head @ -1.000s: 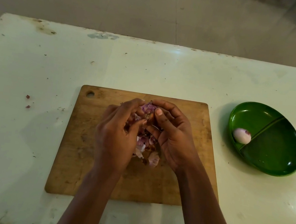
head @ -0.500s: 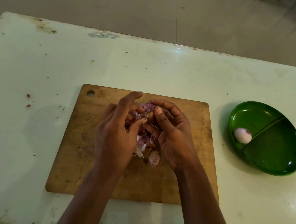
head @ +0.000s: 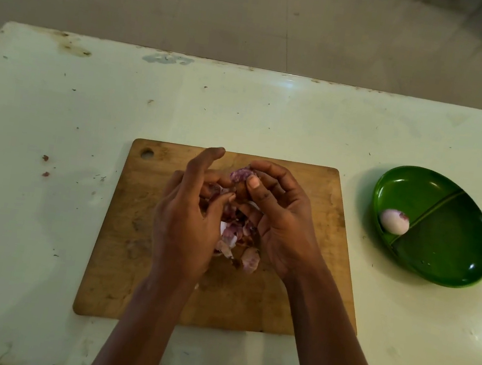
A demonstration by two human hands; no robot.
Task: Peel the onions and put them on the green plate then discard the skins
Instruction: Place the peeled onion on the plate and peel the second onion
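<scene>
Over the board, right hand grips an onion; left hand seemingly pinches skin.

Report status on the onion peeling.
Left hand and right hand pinch purple onion over cutting board. One peeled onion on green plate. Loose skins piled on board; nothing blocking.

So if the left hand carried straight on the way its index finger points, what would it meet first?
Probably nothing near: the left hand points away, left of the onion, past the far edge of the cutting board, then over the table. Height unclear.
</scene>
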